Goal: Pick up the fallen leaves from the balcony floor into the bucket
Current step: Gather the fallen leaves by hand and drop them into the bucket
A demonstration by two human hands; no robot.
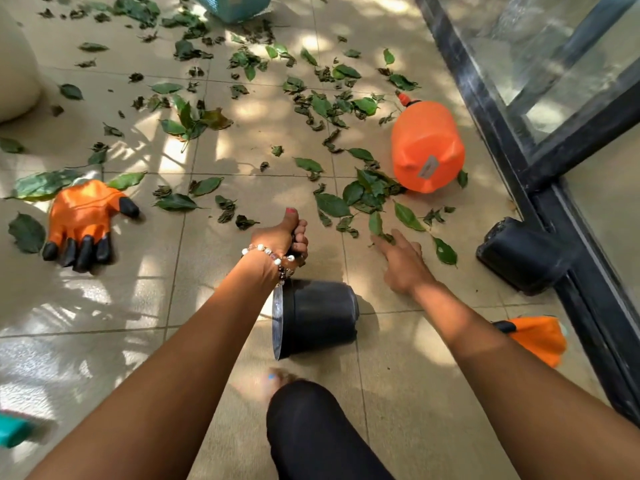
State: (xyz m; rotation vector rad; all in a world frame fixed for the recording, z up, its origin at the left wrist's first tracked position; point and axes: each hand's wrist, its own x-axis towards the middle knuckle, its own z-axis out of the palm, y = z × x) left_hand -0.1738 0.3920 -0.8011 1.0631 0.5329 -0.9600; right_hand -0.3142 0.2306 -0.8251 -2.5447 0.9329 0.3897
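Note:
Green and dried fallen leaves (332, 204) lie scattered over the tiled balcony floor, thickest ahead and to the right. The black bucket (320, 317) is tipped on its side in front of my knee, its opening facing left. My left hand (285, 237) grips a thin dark handle just beyond the bucket, apparently the bucket's own. My right hand (401, 261) reaches forward low over the floor, fingers straight, the fingertips touching a green leaf (375, 223).
An orange clawed glove (83, 220) lies at the left and another (535, 337) at the right by the door. An orange sprayer bottle (427, 147) and a black pot (519, 254) lie near the black glass-door frame (540, 188). A teal basket (235, 5) stands far ahead.

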